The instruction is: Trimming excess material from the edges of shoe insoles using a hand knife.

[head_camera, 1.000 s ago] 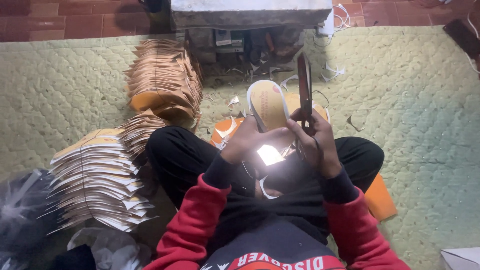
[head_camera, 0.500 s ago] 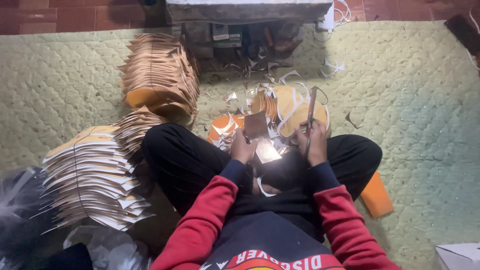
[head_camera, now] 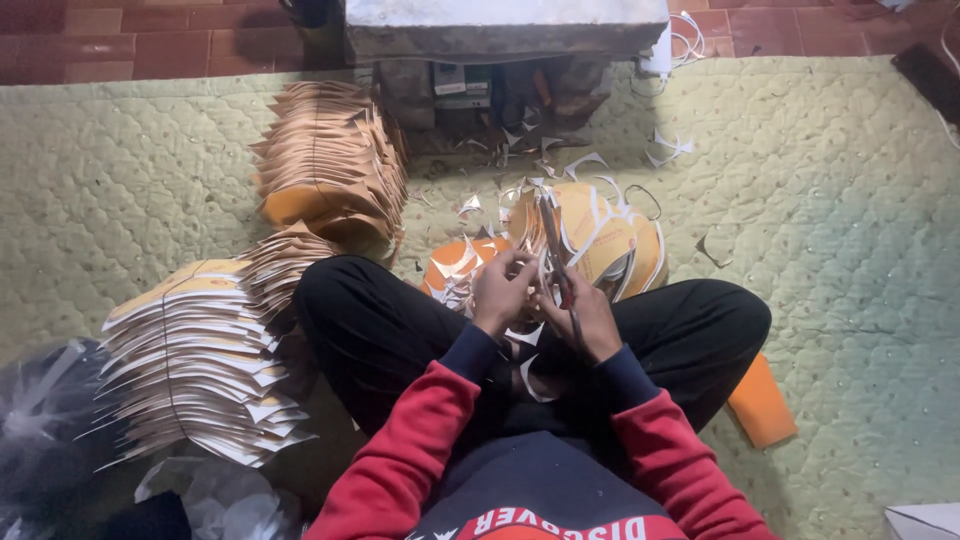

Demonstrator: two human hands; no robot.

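I sit cross-legged on a green quilted mat [head_camera: 820, 260]. My left hand [head_camera: 503, 290] pinches a small piece of card in front of me, its shape mostly hidden by the fingers. My right hand [head_camera: 583, 312] is closed on a pair of scissors [head_camera: 556, 250] whose blades point up and away, against the card. Both hands meet above my lap. Just beyond them lies a heap of orange and white cut sheets and curled offcuts [head_camera: 595, 235].
A fanned stack of tan sole-shaped cutouts [head_camera: 335, 160] stands ahead left, and a bigger white-edged stack [head_camera: 195, 355] lies at my left knee. An orange piece [head_camera: 760, 400] sticks out by my right leg. A dark box [head_camera: 500, 60] sits ahead. Plastic bags [head_camera: 50, 420] lie left.
The sole-shaped piece held up a second ago is gone from my hands. Both hands have dropped closer together, and the scissors now work at a small piece.
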